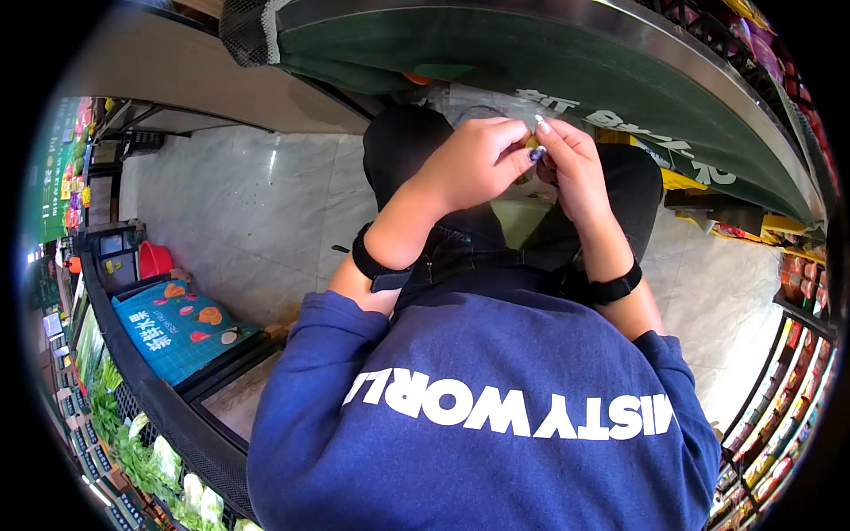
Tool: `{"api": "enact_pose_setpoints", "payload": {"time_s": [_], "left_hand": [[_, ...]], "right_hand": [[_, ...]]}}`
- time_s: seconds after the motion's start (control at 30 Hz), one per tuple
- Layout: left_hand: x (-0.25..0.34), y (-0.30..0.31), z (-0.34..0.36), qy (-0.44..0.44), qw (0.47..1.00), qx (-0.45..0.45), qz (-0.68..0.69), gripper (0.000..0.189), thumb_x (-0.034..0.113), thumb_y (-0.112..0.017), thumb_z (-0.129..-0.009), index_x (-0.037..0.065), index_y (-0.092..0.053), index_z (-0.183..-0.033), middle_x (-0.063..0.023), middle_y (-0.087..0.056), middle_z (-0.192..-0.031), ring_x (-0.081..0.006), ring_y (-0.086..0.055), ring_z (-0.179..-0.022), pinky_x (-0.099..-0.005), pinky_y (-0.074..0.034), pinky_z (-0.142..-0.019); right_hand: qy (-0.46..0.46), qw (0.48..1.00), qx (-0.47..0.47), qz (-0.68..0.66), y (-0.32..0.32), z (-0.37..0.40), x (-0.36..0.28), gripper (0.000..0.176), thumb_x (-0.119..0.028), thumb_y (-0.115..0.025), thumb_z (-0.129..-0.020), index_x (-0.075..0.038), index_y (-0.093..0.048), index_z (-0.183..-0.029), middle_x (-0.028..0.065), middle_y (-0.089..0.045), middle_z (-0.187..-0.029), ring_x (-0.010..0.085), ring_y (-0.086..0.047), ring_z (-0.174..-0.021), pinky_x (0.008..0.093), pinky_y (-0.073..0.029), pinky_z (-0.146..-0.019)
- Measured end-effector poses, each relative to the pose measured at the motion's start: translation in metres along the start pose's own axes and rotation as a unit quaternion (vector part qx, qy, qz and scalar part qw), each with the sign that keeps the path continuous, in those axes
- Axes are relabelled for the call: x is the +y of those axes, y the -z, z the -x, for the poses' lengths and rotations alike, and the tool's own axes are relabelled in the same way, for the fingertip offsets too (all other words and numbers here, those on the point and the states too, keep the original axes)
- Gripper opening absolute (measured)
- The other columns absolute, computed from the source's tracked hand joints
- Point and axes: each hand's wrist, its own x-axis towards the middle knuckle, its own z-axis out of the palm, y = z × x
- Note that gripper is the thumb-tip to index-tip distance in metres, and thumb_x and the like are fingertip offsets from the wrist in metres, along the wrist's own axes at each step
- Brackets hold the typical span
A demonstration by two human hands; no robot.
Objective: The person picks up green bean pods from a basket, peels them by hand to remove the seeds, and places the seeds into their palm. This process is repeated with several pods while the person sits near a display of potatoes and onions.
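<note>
My left hand [478, 161] and my right hand [571, 164] meet above my lap, both with fingers pinched together. Between their fingertips is a small yellowish-green piece [532, 142], partly hidden by the fingers; what it is cannot be made out. Both hands appear to grip it. Dark nails show at the fingertips. Below the hands, between my knees, a pale green surface [520, 219] shows in part. Clear plastic [474, 99] lies just beyond the hands. Each forearm has a black band.
A dark green curtain with white lettering [478, 57] hangs from a metal-edged counter ahead. At left are a blue printed mat [177, 323], a red container [156, 259] and shelves of leafy vegetables [133, 451]. Packaged goods [792, 354] line the right side.
</note>
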Motion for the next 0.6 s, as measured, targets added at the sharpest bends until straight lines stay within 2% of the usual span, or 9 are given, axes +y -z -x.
{"api": "enact_pose_setpoints", "payload": {"time_s": [0.07,0.1,0.17,0.27,0.33,0.43,0.5,0.6], "left_hand": [[0.007,0.007,0.000,-0.003,0.999,-0.032,-0.030,0.019,0.015,-0.057,-0.078,-0.002,-0.050,-0.071,-0.0108,-0.050,-0.061,-0.0212,-0.046,-0.052,-0.0295,-0.039,-0.051],[0.010,0.010,-0.001,-0.005,0.996,-0.062,-0.060,0.017,0.013,-0.058,-0.077,-0.003,-0.052,-0.072,-0.0116,-0.052,-0.063,-0.0224,-0.048,-0.053,-0.0301,-0.040,-0.052],[0.003,0.009,-0.001,-0.009,0.997,-0.069,-0.042,0.015,0.012,-0.059,-0.076,-0.002,-0.054,-0.074,-0.0121,-0.054,-0.066,-0.0230,-0.051,-0.055,-0.0301,-0.042,-0.052],[0.002,0.010,0.000,-0.004,0.994,-0.100,-0.038,0.012,0.010,-0.059,-0.075,-0.002,-0.057,-0.077,-0.0130,-0.057,-0.070,-0.0242,-0.055,-0.060,-0.0299,-0.044,-0.054],[0.002,0.010,0.000,0.004,0.991,-0.124,-0.052,0.012,0.010,-0.059,-0.075,-0.002,-0.059,-0.079,-0.0132,-0.058,-0.071,-0.0249,-0.056,-0.062,-0.0297,-0.044,-0.055],[-0.003,0.006,0.004,-0.036,0.991,-0.113,-0.061,0.011,0.009,-0.058,-0.075,-0.001,-0.059,-0.077,-0.0130,-0.057,-0.068,-0.0264,-0.056,-0.061,-0.0300,-0.044,-0.055],[-0.004,0.002,0.005,-0.073,0.992,-0.074,-0.066,0.015,0.015,-0.057,-0.076,0.002,-0.057,-0.069,-0.0139,-0.054,-0.064,-0.0297,-0.053,-0.058,-0.0360,-0.042,-0.052],[-0.006,-0.002,0.005,-0.083,0.995,-0.058,-0.021,0.017,0.014,-0.058,-0.075,0.001,-0.055,-0.064,-0.0136,-0.052,-0.060,-0.0291,-0.053,-0.056,-0.0351,-0.041,-0.050]], "right_hand": [[0.021,0.995,-0.032,0.089,0.002,0.002,-0.005,0.027,-0.024,-0.046,-0.088,-0.003,-0.056,-0.073,-0.0046,-0.046,-0.063,0.0027,-0.037,-0.054,0.0180,-0.029,-0.047],[0.021,0.995,-0.032,0.089,0.001,0.004,-0.007,0.027,-0.024,-0.046,-0.088,-0.003,-0.056,-0.073,-0.0046,-0.046,-0.063,0.0027,-0.037,-0.054,0.0180,-0.029,-0.047],[0.008,0.992,-0.057,0.115,-0.004,0.007,-0.013,0.028,-0.023,-0.046,-0.089,0.000,-0.059,-0.081,-0.0033,-0.052,-0.068,0.0032,-0.043,-0.061,0.0186,-0.034,-0.054],[-0.009,0.983,-0.092,0.162,-0.001,0.007,-0.016,0.030,-0.024,-0.045,-0.089,0.002,-0.059,-0.085,-0.0025,-0.054,-0.070,0.0041,-0.045,-0.065,0.0196,-0.037,-0.059],[-0.021,0.977,-0.093,0.191,0.002,0.006,-0.016,0.031,-0.025,-0.044,-0.090,0.002,-0.059,-0.084,-0.0028,-0.053,-0.069,0.0040,-0.043,-0.065,0.0198,-0.036,-0.059],[-0.034,0.970,-0.095,0.223,0.003,0.006,-0.015,0.034,-0.027,-0.043,-0.090,0.002,-0.058,-0.081,-0.0035,-0.050,-0.065,0.0038,-0.041,-0.062,0.0201,-0.035,-0.056],[-0.034,0.968,-0.097,0.227,0.003,0.007,-0.015,0.035,-0.028,-0.042,-0.090,0.001,-0.058,-0.080,-0.0038,-0.048,-0.063,0.0036,-0.040,-0.060,0.0202,-0.034,-0.054],[-0.062,0.968,-0.073,0.232,0.004,0.008,-0.009,0.038,-0.031,-0.041,-0.090,-0.001,-0.057,-0.076,-0.0049,-0.043,-0.058,0.0030,-0.036,-0.054,0.0203,-0.031,-0.047]]}}
